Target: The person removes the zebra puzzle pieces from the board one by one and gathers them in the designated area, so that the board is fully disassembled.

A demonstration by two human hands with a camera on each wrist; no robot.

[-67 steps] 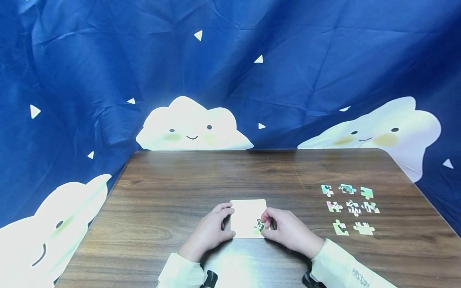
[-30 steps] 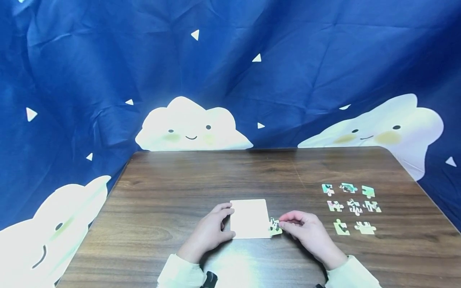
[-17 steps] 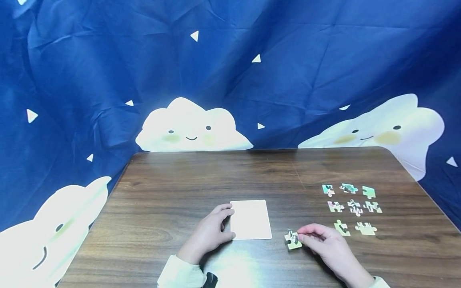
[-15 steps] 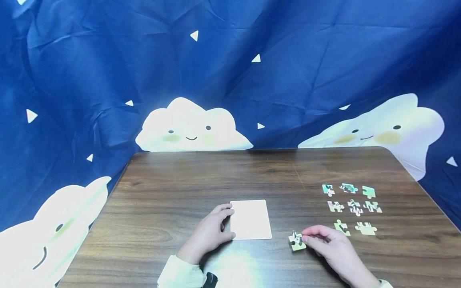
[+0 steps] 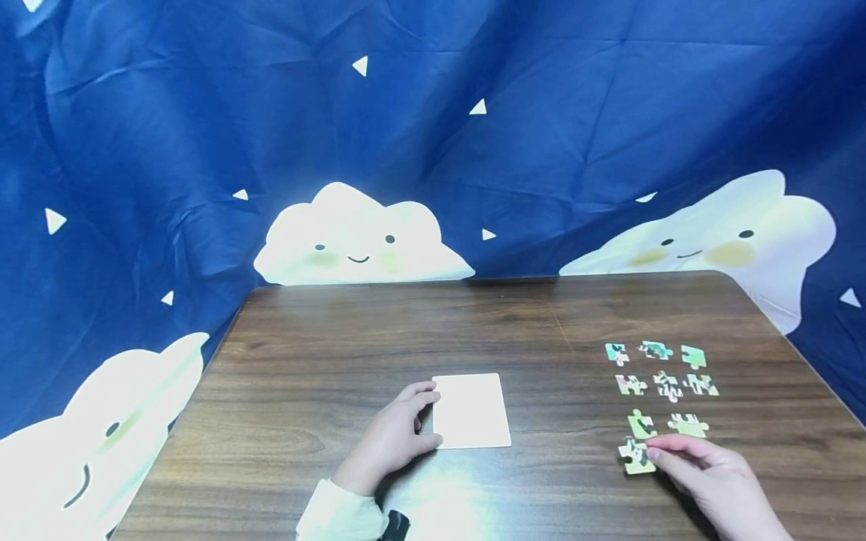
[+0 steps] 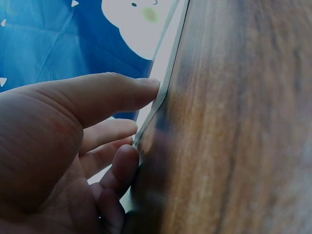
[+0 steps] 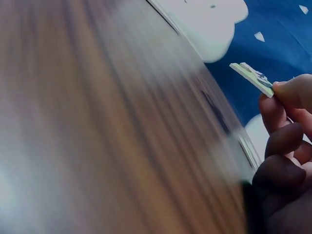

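My left hand point(image 5: 392, 439) grips the left edge of a white card point(image 5: 470, 410) that lies flat near the table's front; the left wrist view shows the fingertips point(image 6: 146, 88) and thumb on that card's edge point(image 6: 163, 90). My right hand point(image 5: 710, 477) pinches a green and white puzzle piece point(image 5: 636, 456) at the front right, just below the group of loose pieces. In the right wrist view the puzzle piece point(image 7: 253, 78) sticks out from the fingertips point(image 7: 292, 90), a little above the wood.
Several loose puzzle pieces point(image 5: 663, 387) lie in rows on the right of the dark wooden table point(image 5: 406, 330). A blue cloth with white clouds point(image 5: 358, 237) hangs behind and around the table.
My right hand has carried the puzzle piece from the white card's right edge to the right, down to the loose pieces. My left hand has stayed on the card.
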